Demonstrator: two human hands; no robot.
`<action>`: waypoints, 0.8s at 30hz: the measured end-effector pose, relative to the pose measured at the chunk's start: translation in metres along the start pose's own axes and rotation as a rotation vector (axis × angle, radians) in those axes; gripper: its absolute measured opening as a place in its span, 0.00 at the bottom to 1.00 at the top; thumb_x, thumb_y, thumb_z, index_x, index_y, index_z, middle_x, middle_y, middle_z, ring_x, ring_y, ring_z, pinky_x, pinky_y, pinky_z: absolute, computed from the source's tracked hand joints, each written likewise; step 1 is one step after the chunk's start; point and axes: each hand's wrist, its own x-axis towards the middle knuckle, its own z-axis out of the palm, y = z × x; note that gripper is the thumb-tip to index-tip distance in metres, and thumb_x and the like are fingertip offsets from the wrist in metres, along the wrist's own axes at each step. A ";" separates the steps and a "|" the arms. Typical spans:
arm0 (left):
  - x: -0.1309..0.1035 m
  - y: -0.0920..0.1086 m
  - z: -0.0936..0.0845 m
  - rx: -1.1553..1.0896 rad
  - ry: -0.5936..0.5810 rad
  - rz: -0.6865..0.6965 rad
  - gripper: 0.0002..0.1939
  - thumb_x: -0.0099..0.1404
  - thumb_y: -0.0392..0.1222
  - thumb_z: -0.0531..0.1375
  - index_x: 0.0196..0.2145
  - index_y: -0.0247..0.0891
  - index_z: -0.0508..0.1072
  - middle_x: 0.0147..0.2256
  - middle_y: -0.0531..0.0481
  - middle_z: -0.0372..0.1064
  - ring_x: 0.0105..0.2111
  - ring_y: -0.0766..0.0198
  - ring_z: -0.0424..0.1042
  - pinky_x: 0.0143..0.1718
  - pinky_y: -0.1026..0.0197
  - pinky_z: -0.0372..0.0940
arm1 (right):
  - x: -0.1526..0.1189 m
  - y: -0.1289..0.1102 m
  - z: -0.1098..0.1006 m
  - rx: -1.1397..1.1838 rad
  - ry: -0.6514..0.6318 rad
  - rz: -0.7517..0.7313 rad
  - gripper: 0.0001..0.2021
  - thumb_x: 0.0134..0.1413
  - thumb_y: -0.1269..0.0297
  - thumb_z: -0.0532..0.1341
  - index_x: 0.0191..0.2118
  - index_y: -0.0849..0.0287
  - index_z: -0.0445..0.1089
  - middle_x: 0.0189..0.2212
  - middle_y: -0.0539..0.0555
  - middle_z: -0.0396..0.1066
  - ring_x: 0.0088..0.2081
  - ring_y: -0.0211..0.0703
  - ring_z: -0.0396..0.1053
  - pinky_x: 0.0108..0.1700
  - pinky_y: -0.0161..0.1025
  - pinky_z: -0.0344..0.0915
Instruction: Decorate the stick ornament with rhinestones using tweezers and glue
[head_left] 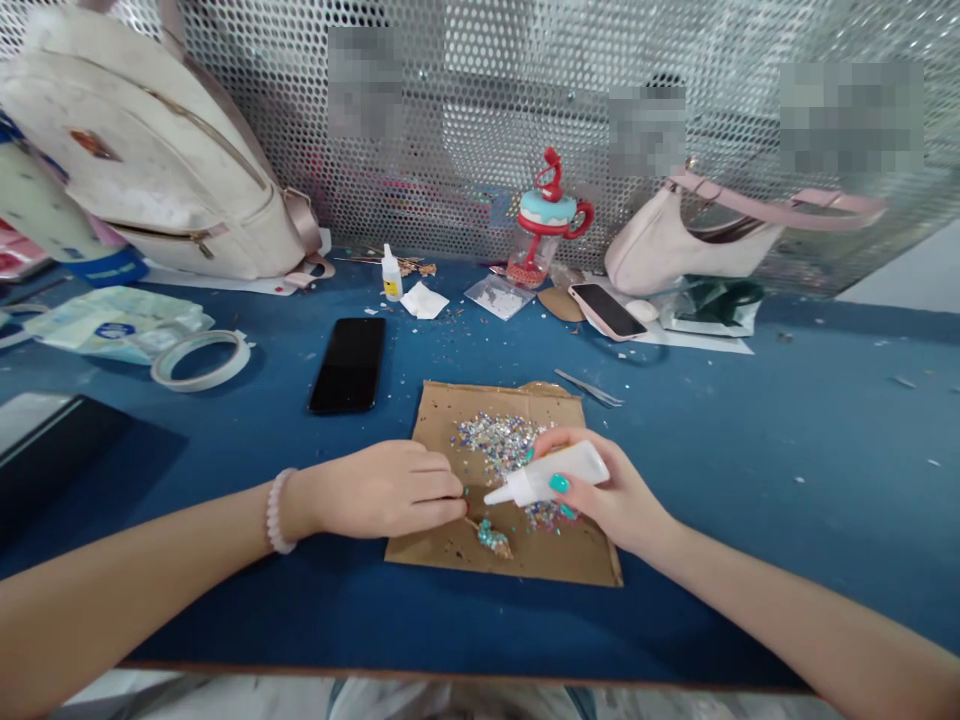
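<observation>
My left hand [394, 488] is closed, pinching the thin stem of a small gold piece with turquoise stones [493, 538]; its fingertips are partly hidden. In my right hand [619, 500] is a white squeeze bottle with a pointed nozzle [566, 472], tilted with its tip down to the left. That tip is just above the stoned piece, close to my left fingers. Both hands are over a piece of brown cardboard [442, 420]. Loose glittering rhinestones [495, 440] lie heaped on it, some of them behind the bottle and right hand.
Tweezers [589, 388] lie past the cardboard's right corner. A black phone [348, 365], a tape roll [201, 360] and a small glue bottle [391, 275] are further back. A red-handled cup [546, 215], pink phone [609, 312], backpack [150, 150] and handbag [697, 250] stand along the perforated metal screen.
</observation>
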 end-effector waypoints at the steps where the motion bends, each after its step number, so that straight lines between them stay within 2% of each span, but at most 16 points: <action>1: 0.000 0.000 0.000 0.009 0.009 0.006 0.10 0.71 0.34 0.51 0.45 0.36 0.71 0.41 0.48 0.73 0.38 0.65 0.69 0.35 0.61 0.64 | 0.000 0.001 0.000 0.014 -0.001 -0.008 0.15 0.48 0.54 0.66 0.38 0.59 0.69 0.25 0.48 0.67 0.18 0.29 0.59 0.19 0.28 0.56; 4: 0.001 0.001 -0.001 0.006 0.031 0.013 0.10 0.70 0.34 0.52 0.45 0.35 0.71 0.41 0.47 0.73 0.37 0.65 0.70 0.35 0.62 0.64 | 0.001 0.007 -0.002 0.105 -0.003 -0.042 0.18 0.48 0.52 0.67 0.40 0.58 0.69 0.24 0.46 0.65 0.18 0.28 0.55 0.19 0.29 0.53; 7: 0.000 0.002 -0.001 -0.042 0.039 0.023 0.10 0.70 0.41 0.53 0.44 0.35 0.71 0.39 0.46 0.74 0.37 0.64 0.71 0.34 0.61 0.64 | 0.005 0.010 -0.004 0.215 0.000 -0.066 0.19 0.48 0.51 0.68 0.41 0.57 0.69 0.23 0.45 0.62 0.18 0.28 0.52 0.19 0.29 0.49; 12: -0.002 0.000 0.000 -0.118 0.031 0.094 0.25 0.66 0.59 0.55 0.46 0.33 0.70 0.39 0.41 0.74 0.35 0.59 0.71 0.32 0.57 0.61 | 0.009 0.007 -0.010 0.259 -0.033 -0.059 0.22 0.44 0.48 0.69 0.40 0.57 0.68 0.20 0.44 0.62 0.19 0.29 0.56 0.18 0.29 0.49; 15: -0.001 -0.001 0.001 -0.172 0.041 0.120 0.30 0.64 0.63 0.56 0.48 0.31 0.69 0.39 0.40 0.74 0.35 0.58 0.70 0.31 0.56 0.60 | 0.008 0.007 -0.015 0.256 -0.082 -0.057 0.21 0.45 0.47 0.68 0.39 0.58 0.68 0.18 0.43 0.61 0.16 0.28 0.53 0.16 0.27 0.47; 18: -0.001 -0.002 0.002 -0.209 0.045 0.122 0.31 0.63 0.63 0.56 0.49 0.31 0.68 0.40 0.40 0.73 0.37 0.57 0.70 0.32 0.56 0.60 | 0.007 0.006 -0.017 0.132 -0.079 -0.004 0.14 0.49 0.54 0.65 0.37 0.58 0.67 0.18 0.43 0.61 0.15 0.27 0.52 0.16 0.27 0.48; 20: 0.000 -0.002 0.002 -0.203 0.036 0.117 0.30 0.64 0.62 0.56 0.49 0.31 0.68 0.42 0.40 0.73 0.38 0.56 0.70 0.32 0.55 0.60 | 0.006 0.003 -0.015 0.021 -0.101 0.029 0.10 0.48 0.61 0.64 0.36 0.58 0.66 0.19 0.44 0.62 0.17 0.28 0.55 0.17 0.27 0.51; 24: 0.000 -0.002 -0.001 -0.182 0.028 0.115 0.27 0.65 0.58 0.57 0.49 0.32 0.69 0.42 0.40 0.73 0.37 0.57 0.70 0.32 0.56 0.61 | 0.005 -0.005 -0.008 -0.130 -0.189 -0.018 0.14 0.41 0.71 0.61 0.38 0.56 0.62 0.25 0.45 0.64 0.21 0.31 0.61 0.22 0.28 0.57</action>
